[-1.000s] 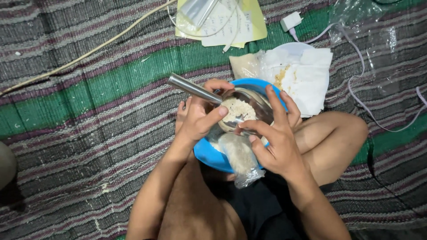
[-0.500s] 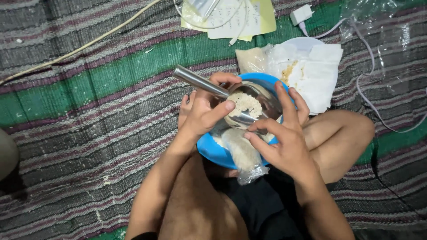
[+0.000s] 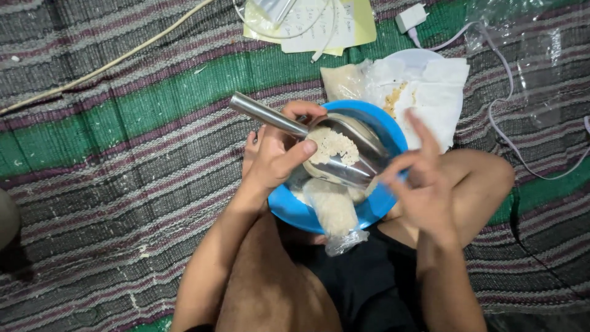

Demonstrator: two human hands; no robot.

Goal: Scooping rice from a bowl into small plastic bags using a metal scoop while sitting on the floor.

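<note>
Home floor: striped woven mat [image 3: 123, 141], charger [image 3: 410, 17], papers [image 3: 326, 24].

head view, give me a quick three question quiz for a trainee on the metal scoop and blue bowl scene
1. True or false: the left hand grips the shiny metal scoop by its tube-shaped handle.
2. Multiple choice: what lies in the round blue plastic bowl under the scoop? A) a clear plastic bag of white grains B) a red cup C) a folded cloth
3. Fill in: the right hand is open and holds ____.

Key: 1 true. 2 A. 3 nothing; its fingers are spread beside the scoop's mouth.
</note>
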